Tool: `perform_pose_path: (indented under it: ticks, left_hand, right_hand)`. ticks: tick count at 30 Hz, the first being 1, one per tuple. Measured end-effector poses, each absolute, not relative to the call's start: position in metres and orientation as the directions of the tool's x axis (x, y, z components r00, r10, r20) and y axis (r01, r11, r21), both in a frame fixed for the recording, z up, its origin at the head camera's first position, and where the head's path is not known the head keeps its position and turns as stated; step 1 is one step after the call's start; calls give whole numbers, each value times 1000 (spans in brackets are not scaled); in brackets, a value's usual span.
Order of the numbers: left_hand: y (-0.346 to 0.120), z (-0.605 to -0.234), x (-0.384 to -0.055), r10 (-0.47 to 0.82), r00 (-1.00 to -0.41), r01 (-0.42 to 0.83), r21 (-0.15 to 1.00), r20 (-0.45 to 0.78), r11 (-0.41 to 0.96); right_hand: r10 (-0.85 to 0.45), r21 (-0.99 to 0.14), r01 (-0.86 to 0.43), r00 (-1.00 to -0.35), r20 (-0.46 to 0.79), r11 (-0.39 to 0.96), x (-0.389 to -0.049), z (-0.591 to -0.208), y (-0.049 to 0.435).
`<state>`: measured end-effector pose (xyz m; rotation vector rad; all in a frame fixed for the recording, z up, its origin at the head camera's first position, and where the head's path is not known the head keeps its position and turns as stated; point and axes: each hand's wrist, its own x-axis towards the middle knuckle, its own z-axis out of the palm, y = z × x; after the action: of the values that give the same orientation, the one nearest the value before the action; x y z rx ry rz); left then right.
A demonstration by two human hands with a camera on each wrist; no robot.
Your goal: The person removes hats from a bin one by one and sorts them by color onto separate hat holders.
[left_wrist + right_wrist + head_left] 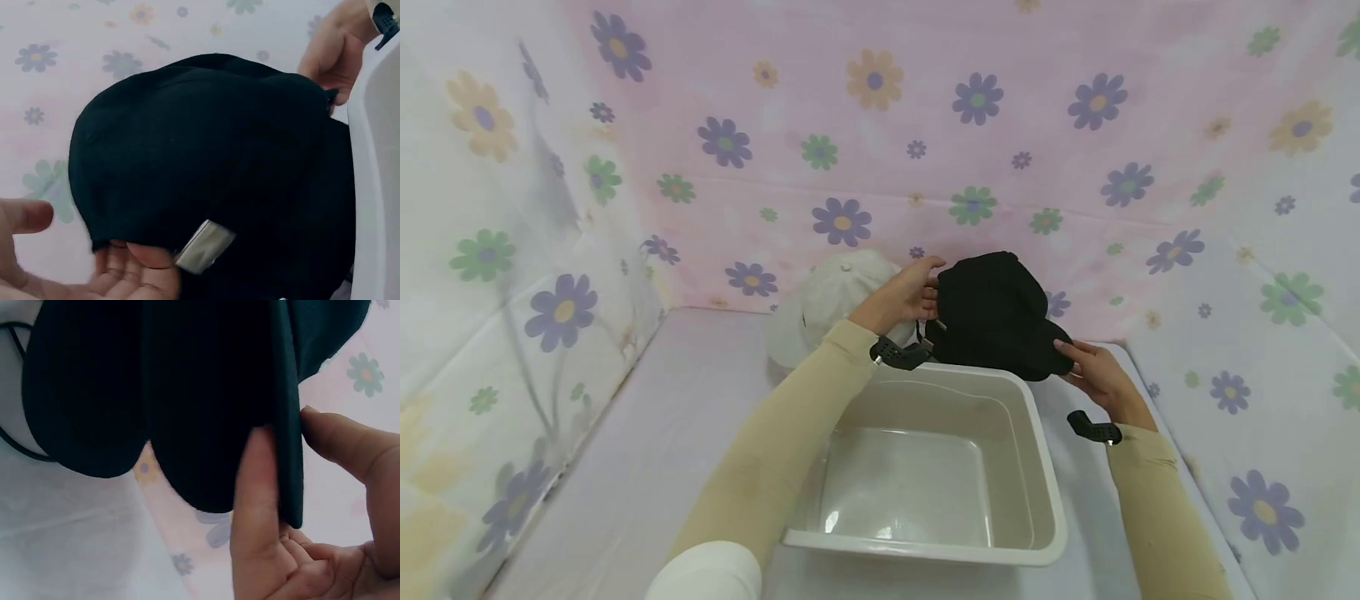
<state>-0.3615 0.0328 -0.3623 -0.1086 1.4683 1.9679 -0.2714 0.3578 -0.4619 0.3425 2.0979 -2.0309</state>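
Note:
In the head view a black cap (992, 300) is at the back, behind the basin's far rim. My right hand (1097, 375) pinches its brim (289, 456) between thumb and fingers. At the crown's opposite edge, my left hand (906, 296) has its fingers tucked under the fabric. Its thumb stands apart from the cap in the left wrist view, close to a shiny metal clasp (205, 247). More rounded black brim shapes (187, 425) show beside the held brim in the right wrist view. A cream cap (835, 292) lies left of the black one, partly hidden by my left hand.
A beige plastic basin (1045, 500) stands in front of the caps, its inside bare. Beneath is a pale table cover (700, 400). Flower-print cloth (910, 125) hangs at the back and both sides. A thin black cord (19, 447) shows in the right wrist view.

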Motion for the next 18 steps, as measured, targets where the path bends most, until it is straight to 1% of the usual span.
perform_pose_path:
  ticks: [3, 6, 11, 13, 18]
  left_hand:
    - [35, -365, -361, 441, -819, -492, 844, -367, -213]
    - [35, -366, -358, 403, -853, -448, 862, -333, -237]
    - [35, -367, -352, 357, -864, -437, 880, -354, -185]
    - [36, -368, -351, 358, -864, -433, 886, -354, -168]
    - [36, -373, -347, 349, -876, -397, 909, -335, -126]
  right_hand:
    - [61, -956, 273, -962, -268, 108, -275, -455, 359]
    - [93, -962, 243, -968, -232, 126, -281, -446, 358]
    - [142, -970, 215, -970, -199, 109, -288, -437, 356]
    - [147, -970, 217, -968, -201, 106, -289, -435, 355]
    - [144, -959, 263, -958, -247, 105, -289, -433, 351]
